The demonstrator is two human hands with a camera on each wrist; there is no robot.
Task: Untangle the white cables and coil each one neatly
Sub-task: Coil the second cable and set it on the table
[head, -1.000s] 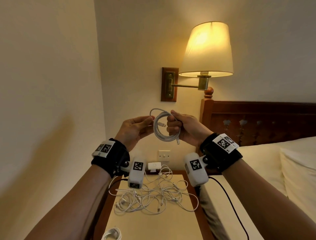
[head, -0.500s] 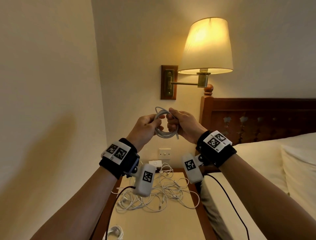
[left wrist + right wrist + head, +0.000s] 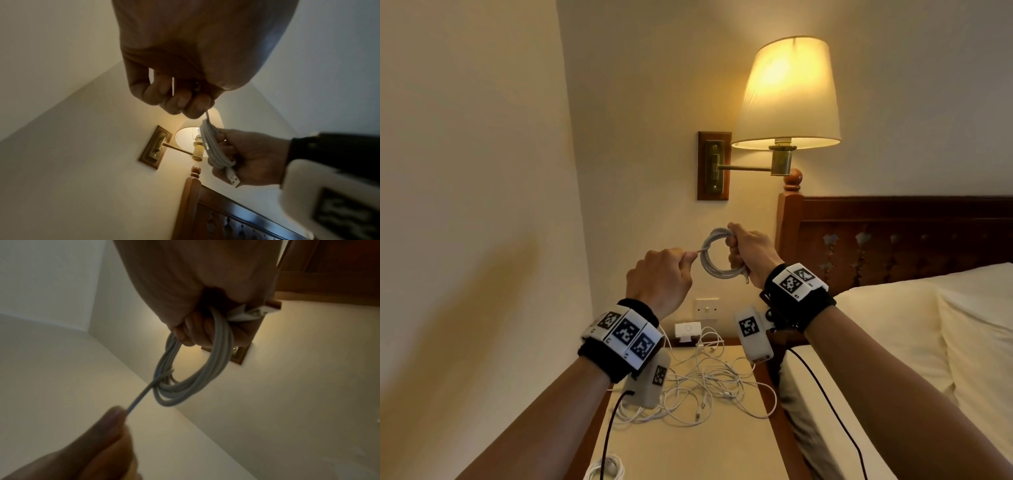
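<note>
A white cable wound into a small coil (image 3: 714, 255) hangs in the air in front of the wall. My right hand (image 3: 748, 251) grips the coil's right side, fingers curled round the loops (image 3: 205, 356); a USB plug (image 3: 233, 179) sticks out below that fist. My left hand (image 3: 664, 274) pinches the cable's free end (image 3: 141, 395), which runs taut from the coil's left side to its fingertips (image 3: 197, 105). A tangle of white cables (image 3: 705, 387) lies on the bedside table (image 3: 722, 452) below. Another coiled white cable (image 3: 606, 469) lies at the table's near left edge.
A lit wall lamp (image 3: 787, 99) on a brass arm hangs above the hands. A wooden headboard (image 3: 893, 240) and a bed with pillows (image 3: 928, 342) stand to the right. A white charger (image 3: 687, 330) sits under a wall socket (image 3: 707, 308). Bare wall on the left.
My left hand went from open beside the coil to pinching the cable's end and pulling it left. The coil tightened, and both hands sank a little.
</note>
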